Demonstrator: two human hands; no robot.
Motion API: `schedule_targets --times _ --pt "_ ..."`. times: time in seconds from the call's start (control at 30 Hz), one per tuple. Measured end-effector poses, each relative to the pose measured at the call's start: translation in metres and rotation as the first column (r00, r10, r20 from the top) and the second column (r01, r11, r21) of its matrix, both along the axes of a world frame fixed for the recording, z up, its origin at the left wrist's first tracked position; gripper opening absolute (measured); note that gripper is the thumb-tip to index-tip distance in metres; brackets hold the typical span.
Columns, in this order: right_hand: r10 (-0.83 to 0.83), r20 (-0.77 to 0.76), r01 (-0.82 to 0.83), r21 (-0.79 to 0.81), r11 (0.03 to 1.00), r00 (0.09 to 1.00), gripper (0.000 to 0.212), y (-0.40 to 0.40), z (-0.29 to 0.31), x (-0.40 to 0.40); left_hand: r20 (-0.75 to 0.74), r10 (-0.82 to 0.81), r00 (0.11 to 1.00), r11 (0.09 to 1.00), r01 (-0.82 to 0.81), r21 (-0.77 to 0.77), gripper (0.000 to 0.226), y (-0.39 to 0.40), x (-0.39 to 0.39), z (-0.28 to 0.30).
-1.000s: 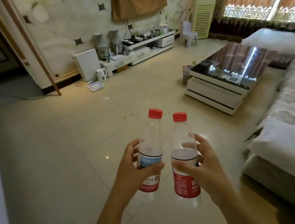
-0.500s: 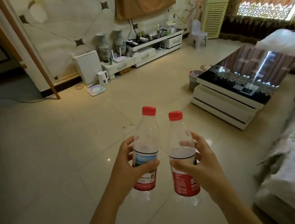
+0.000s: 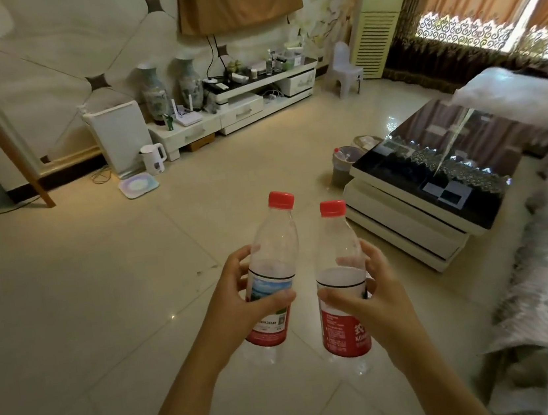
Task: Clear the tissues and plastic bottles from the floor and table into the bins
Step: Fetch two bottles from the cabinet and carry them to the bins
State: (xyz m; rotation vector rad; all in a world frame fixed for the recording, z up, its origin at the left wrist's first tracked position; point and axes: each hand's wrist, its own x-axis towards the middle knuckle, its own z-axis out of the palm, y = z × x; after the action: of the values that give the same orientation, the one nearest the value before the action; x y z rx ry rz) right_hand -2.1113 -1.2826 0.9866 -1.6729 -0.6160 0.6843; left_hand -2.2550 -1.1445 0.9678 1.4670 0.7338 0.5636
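Standing almost upright above the tiled floor (image 3: 72,318), two clear plastic bottles are held side by side, close together but apart. The left bottle (image 3: 270,276) is gripped by the left hand (image 3: 240,309), thumb across the label and fingers curled behind it; the right bottle (image 3: 340,282) is gripped the same way by the right hand (image 3: 374,302). Each bottle is closed with a red cap, and both appear empty. On the left bottle a label is seen with a blue-and-white landscape picture above a red band, where small print and a square code are visible but too small to be read. On the right bottle a white strip sits above a red band on which a white Chinese character and the letters "NON" can be made out, the rest being covered by the hand.

Further off, a low table (image 3: 406,225) with a dark, glossy top is placed to the right, and two bins (image 3: 343,167) are set just beside its far corner; a red-capped bottle is seen in the nearer one. A white kettle (image 3: 152,158) is stood on the floor by the far wall.
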Motion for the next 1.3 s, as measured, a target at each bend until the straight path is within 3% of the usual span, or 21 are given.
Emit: schedule_targets --times 0.27,0.87,1.3 --pt "-0.034 0.01 0.034 -0.03 0.999 0.999 0.086 0.111 0.0 0.099 0.018 -0.016 1.0 1.0 0.016 0.01 0.082 0.112 0.098 -0.002" --pt "0.162 -0.003 -0.162 -0.016 0.987 0.987 0.075 0.44 0.004 0.331 0.009 0.201 0.979 0.979 -0.201 -0.028 0.084 0.412 0.306 0.0" --pt "0.041 -0.004 -0.041 -0.04 0.998 0.999 0.075 0.678 -0.004 0.439 -0.047 0.071 0.996 0.997 -0.072 -0.024 0.079 0.671 0.414 -0.009"
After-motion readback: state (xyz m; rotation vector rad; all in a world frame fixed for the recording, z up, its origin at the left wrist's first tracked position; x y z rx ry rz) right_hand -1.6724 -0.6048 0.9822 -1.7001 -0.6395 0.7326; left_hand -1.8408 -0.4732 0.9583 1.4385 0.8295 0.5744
